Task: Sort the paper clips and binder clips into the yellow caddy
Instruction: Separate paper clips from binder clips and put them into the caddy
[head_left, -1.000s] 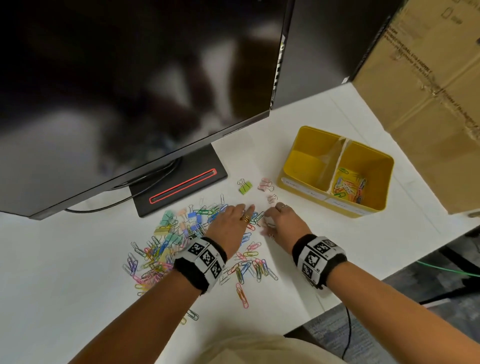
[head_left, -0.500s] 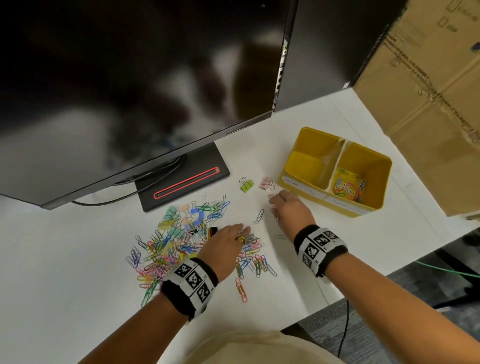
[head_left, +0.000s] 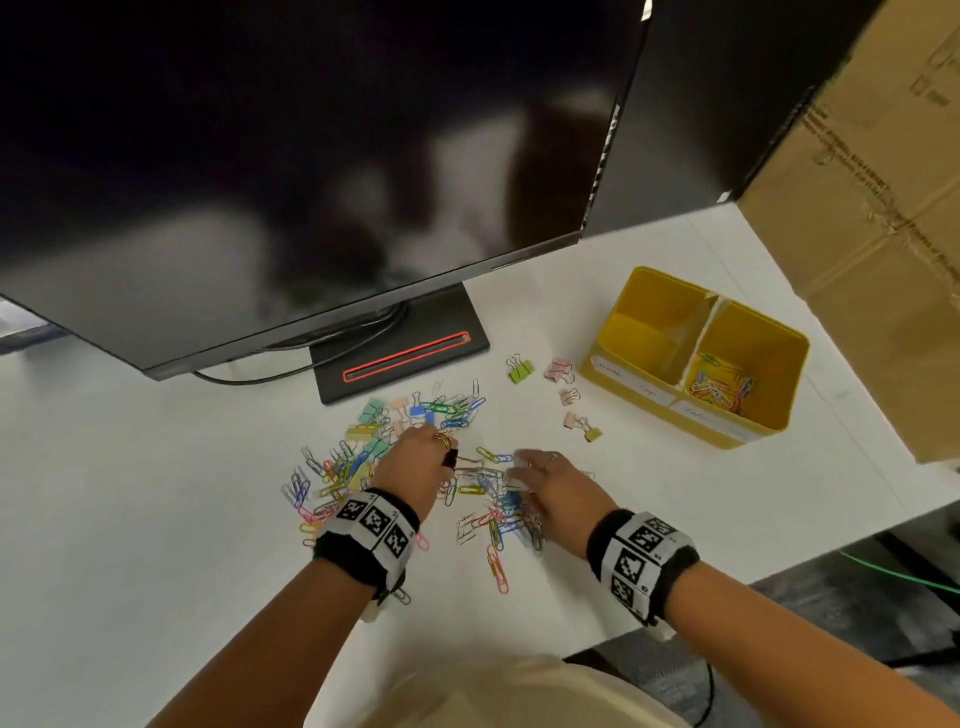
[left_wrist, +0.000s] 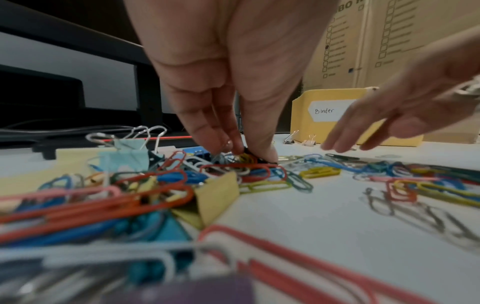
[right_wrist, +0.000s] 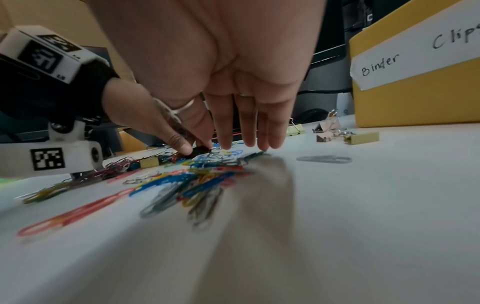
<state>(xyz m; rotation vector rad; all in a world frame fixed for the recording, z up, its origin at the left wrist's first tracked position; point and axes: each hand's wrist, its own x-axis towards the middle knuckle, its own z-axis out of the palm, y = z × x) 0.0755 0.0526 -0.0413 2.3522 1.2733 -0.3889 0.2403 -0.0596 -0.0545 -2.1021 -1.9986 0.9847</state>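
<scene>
The left hand (head_left: 415, 462) reaches down into the heap of paper clips (head_left: 363, 462), thumb and fingers (left_wrist: 207, 131) drawn together at their tips and pinching a small black binder clip (head_left: 450, 458) that lies right under them among the coloured wire. The clip is mostly hidden by the fingertips, so which way it points cannot be told.

The right hand (head_left: 553, 491) lies just beside it, on the side toward the caddy, with its fingers (right_wrist: 249, 123) straight, close together and pointing down, their tips at or just over the scattered paper clips. It looks to hold nothing, though the head view is blurred there. Below its fingers a loose bunch of clips lies with long axes running roughly along the line of the fingers; a pink paper clip (head_left: 497, 569) nearer the wrist lies the same way.

Beyond the right fingertips, between them and the yellow caddy (head_left: 779, 395), sit a few binder clips: a green binder clip (head_left: 520, 370), a pink one (head_left: 558, 370), and a small pair (head_left: 584, 426). The caddy's right compartment holds paper clips; its front bears a label reading "Binder Clips" (right_wrist: 405, 59).
</scene>
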